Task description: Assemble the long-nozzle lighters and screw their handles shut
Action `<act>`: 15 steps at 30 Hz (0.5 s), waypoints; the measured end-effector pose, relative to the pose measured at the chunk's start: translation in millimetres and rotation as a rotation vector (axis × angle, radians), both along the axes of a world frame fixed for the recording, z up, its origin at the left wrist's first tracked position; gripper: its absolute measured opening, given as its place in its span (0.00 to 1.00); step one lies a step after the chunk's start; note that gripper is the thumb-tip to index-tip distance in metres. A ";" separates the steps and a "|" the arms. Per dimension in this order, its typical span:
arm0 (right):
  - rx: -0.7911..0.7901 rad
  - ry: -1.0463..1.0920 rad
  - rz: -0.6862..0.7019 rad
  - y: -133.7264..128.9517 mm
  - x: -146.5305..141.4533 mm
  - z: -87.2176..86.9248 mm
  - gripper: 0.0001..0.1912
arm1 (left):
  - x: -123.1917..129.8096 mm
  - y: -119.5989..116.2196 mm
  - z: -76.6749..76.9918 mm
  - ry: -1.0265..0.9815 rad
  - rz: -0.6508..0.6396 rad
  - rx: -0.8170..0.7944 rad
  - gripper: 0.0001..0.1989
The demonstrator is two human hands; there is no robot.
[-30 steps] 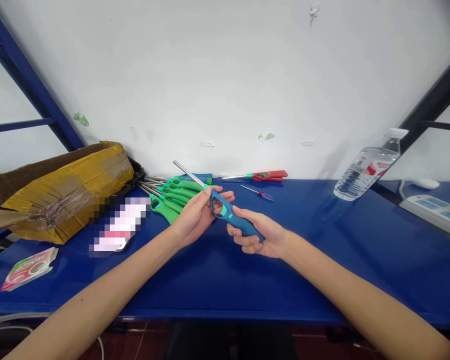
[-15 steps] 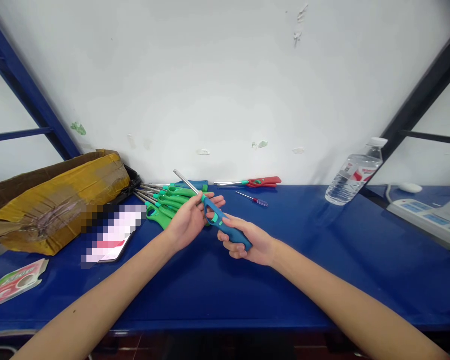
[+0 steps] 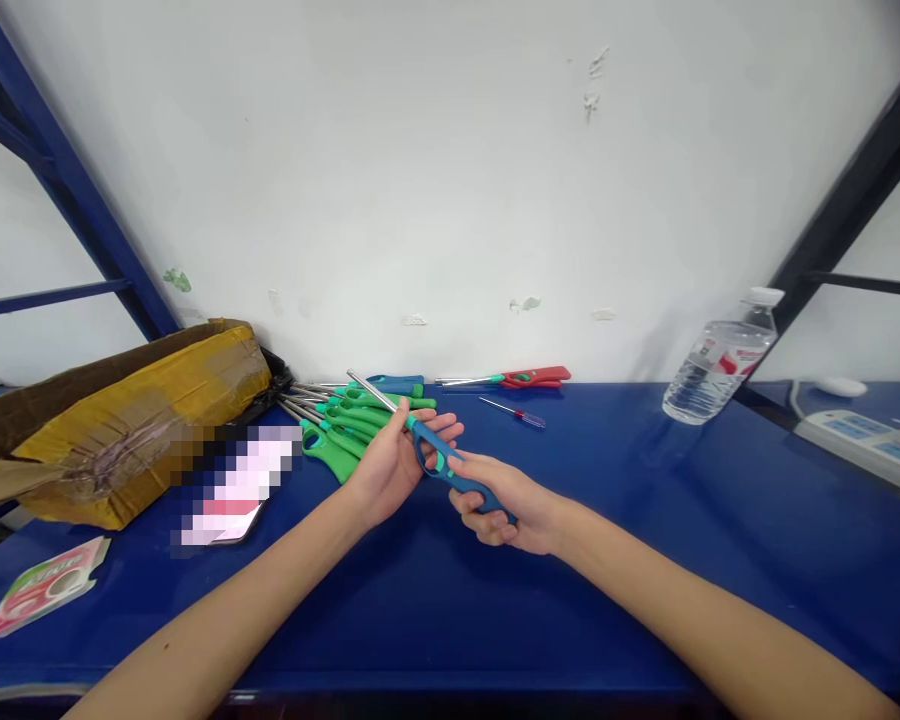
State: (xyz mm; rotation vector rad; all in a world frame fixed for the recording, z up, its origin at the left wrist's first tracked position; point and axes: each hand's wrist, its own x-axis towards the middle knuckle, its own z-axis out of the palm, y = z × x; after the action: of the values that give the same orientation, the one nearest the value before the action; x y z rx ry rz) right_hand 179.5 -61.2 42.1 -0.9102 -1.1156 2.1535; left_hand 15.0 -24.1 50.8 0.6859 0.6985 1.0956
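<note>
A blue gas lighter [image 3: 461, 482] with a long metal nozzle is slanted in front of me, its tip pointing up and left. My right hand [image 3: 506, 500] is wrapped round its handle, thumb on the upper side near the teal switch. Palm up, my left hand [image 3: 397, 465] lies under the front of the lighter, fingers stretched out and the thumb touching near the nozzle's base. Behind my left hand, several green gas lighters [image 3: 334, 455] lie in a pile, with a blue one [image 3: 396, 384] at the back.
Red gas lighters [image 3: 532, 377] and a small screwdriver [image 3: 516, 412] lie near the wall. At left are a taped cardboard box [image 3: 142, 420], a phone [image 3: 232, 500] and a torn package [image 3: 49, 588]. A water bottle [image 3: 720, 370] and a power strip [image 3: 862, 440] are at right.
The whole view has shifted slightly, so things appear lower and a little to the right. Both hands and the blue lighter keep nearly the same pose.
</note>
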 end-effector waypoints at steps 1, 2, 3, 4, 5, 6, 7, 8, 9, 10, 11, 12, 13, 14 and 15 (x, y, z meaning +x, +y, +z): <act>0.007 -0.013 -0.001 0.0 0.1 0.7 0.10 | 0.6 -1.0 0.4 0.007 0.002 0.006 0.20; 0.015 -0.026 -0.001 0.0 0.0 1.3 0.09 | 1.1 -1.8 0.9 0.016 0.002 0.012 0.20; 0.024 -0.040 -0.001 -0.2 -0.1 1.7 0.09 | 1.4 -2.4 1.4 0.022 0.002 0.020 0.20; 0.036 -0.052 -0.002 -0.6 -0.5 1.9 0.09 | 1.6 -2.8 1.7 0.026 0.002 0.028 0.20; 0.049 -0.060 -0.006 -1.3 -1.1 1.9 0.09 | 1.7 -2.9 1.8 0.029 0.003 0.036 0.20; 0.061 -0.066 -0.012 -2.0 -2.0 1.9 0.09 | 1.7 -2.8 1.6 0.031 0.003 0.043 0.20; 0.070 -0.070 -0.020 -2.8 -2.9 1.8 0.10 | 1.6 -2.6 1.2 0.031 0.002 0.049 0.20; 0.074 -0.073 -0.030 -3.6 -3.9 1.7 0.10 | 1.5 -2.2 0.5 0.030 0.001 0.054 0.20; 0.075 -0.076 -0.038 -4.3 -4.7 1.5 0.10 | 1.4 -1.8 -0.4 0.029 0.000 0.056 0.21; 0.072 -0.079 -0.043 -4.7 -5.3 1.2 0.10 | 1.3 -1.3 -1.3 0.028 -0.002 0.057 0.21; 0.066 -0.081 -0.045 -4.8 -5.6 0.8 0.10 | 1.2 -1.0 -2.2 0.028 -0.003 0.057 0.21; 0.059 -0.082 -0.043 -4.8 -5.6 0.4 0.10 | 1.1 -0.7 -2.9 0.029 -0.004 0.056 0.21; 0.052 -0.080 -0.040 -4.5 -5.3 -0.2 0.10 | 1.1 -0.6 -3.5 0.030 -0.006 0.055 0.21; 0.047 -0.076 -0.036 -4.1 -4.9 -0.8 0.10 | 1.2 -0.6 -3.8 0.031 -0.009 0.054 0.21; 0.043 -0.072 -0.034 -3.7 -4.3 -1.4 0.10 | 1.2 -0.7 -4.0 0.031 -0.010 0.054 0.21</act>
State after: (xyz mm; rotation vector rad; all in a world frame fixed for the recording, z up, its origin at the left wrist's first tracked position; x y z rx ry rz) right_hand 175.2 -64.9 40.6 -0.9879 -1.1678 2.0760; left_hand 16.3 -24.8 46.8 0.7531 0.6930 1.0996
